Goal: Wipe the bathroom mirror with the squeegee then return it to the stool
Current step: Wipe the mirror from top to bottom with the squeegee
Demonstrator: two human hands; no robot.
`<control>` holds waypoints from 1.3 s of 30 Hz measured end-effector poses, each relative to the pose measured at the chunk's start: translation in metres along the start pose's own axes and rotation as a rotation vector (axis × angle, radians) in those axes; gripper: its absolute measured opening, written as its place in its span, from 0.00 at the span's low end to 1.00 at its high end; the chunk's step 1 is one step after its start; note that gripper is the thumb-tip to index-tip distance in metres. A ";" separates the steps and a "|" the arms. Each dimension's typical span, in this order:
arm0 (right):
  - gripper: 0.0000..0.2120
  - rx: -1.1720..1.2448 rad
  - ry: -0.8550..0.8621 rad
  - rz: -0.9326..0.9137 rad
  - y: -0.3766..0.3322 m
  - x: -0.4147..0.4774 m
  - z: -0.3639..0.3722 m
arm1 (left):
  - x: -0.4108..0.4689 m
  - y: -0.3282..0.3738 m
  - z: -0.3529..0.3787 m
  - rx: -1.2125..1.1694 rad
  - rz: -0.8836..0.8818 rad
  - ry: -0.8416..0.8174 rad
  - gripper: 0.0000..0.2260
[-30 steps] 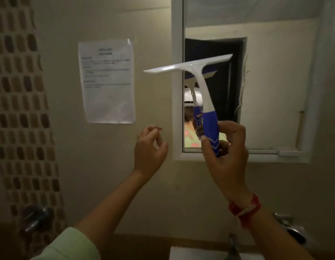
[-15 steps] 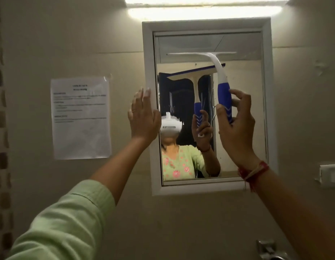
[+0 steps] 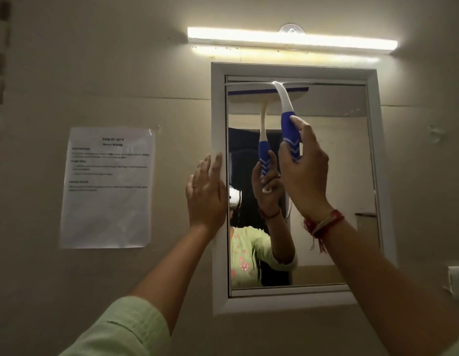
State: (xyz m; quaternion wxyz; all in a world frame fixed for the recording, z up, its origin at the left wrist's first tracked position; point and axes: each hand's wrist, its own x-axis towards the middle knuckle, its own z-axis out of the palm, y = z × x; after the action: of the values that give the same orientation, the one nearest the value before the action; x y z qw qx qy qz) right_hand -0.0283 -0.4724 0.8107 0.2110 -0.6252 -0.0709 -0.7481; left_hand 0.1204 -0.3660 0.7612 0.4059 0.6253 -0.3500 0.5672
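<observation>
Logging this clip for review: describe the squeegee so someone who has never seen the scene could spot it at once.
Find the white-framed mirror under the strip light. At the top of its glass is the squeegee, white blade level, blue grip held by the right hand. It is the one in front of the glass; the twin to its left is only its reflection.

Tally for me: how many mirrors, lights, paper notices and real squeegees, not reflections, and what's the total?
1 white-framed rectangular mirror
1 long white tube light
1 printed white paper notice
1 blue-and-white plastic squeegee
Total: 4
</observation>
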 end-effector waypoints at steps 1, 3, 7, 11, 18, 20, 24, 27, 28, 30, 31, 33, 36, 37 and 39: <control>0.21 -0.007 0.003 0.006 -0.001 0.000 0.003 | 0.000 0.000 0.000 0.000 0.002 0.002 0.22; 0.21 -0.004 0.014 0.028 -0.004 0.001 0.009 | 0.000 0.000 -0.001 -0.006 0.003 0.007 0.21; 0.21 -0.018 0.037 0.047 -0.007 0.004 0.016 | -0.001 0.003 -0.002 -0.012 -0.001 -0.003 0.21; 0.20 -0.087 0.056 0.032 -0.005 0.000 0.019 | -0.002 0.005 -0.004 -0.030 -0.026 0.005 0.21; 0.22 -0.171 0.019 0.005 0.009 -0.025 0.013 | -0.007 0.008 -0.003 -0.098 -0.056 0.043 0.20; 0.23 -0.189 0.017 -0.008 0.012 -0.032 0.010 | -0.010 0.008 -0.001 -0.092 -0.061 0.050 0.20; 0.24 -0.204 0.018 -0.029 0.007 -0.015 0.007 | -0.012 0.009 -0.001 -0.058 -0.053 0.078 0.20; 0.24 -0.219 0.010 -0.018 0.004 -0.001 0.009 | -0.013 0.010 -0.002 -0.048 -0.051 0.078 0.20; 0.24 -0.229 -0.001 -0.015 0.005 -0.002 0.009 | -0.013 0.010 -0.002 -0.050 -0.046 0.069 0.20; 0.25 -0.245 -0.036 -0.008 0.009 -0.013 0.006 | -0.013 0.011 -0.004 -0.055 -0.038 0.053 0.20; 0.26 -0.243 -0.053 -0.004 0.012 -0.022 0.003 | -0.014 0.012 -0.005 -0.056 -0.038 0.048 0.20; 0.26 -0.232 -0.081 -0.005 0.016 -0.042 -0.004 | -0.014 0.013 -0.007 -0.053 -0.033 0.034 0.20; 0.27 -0.228 -0.097 -0.033 0.018 -0.054 -0.014 | -0.015 0.014 -0.005 -0.026 -0.039 0.029 0.19; 0.27 -0.225 -0.099 -0.036 0.017 -0.050 -0.015 | -0.016 0.014 -0.005 -0.024 -0.049 0.028 0.19; 0.26 -0.228 -0.089 -0.029 0.015 -0.033 -0.014 | -0.016 0.015 -0.005 -0.006 -0.056 0.030 0.19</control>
State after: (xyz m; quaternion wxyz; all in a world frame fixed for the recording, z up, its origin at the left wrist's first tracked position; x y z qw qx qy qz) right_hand -0.0302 -0.4837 0.7734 0.1242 -0.6765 -0.0035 -0.7259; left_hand 0.1035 -0.3685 0.7474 0.4285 0.6251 -0.3281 0.5639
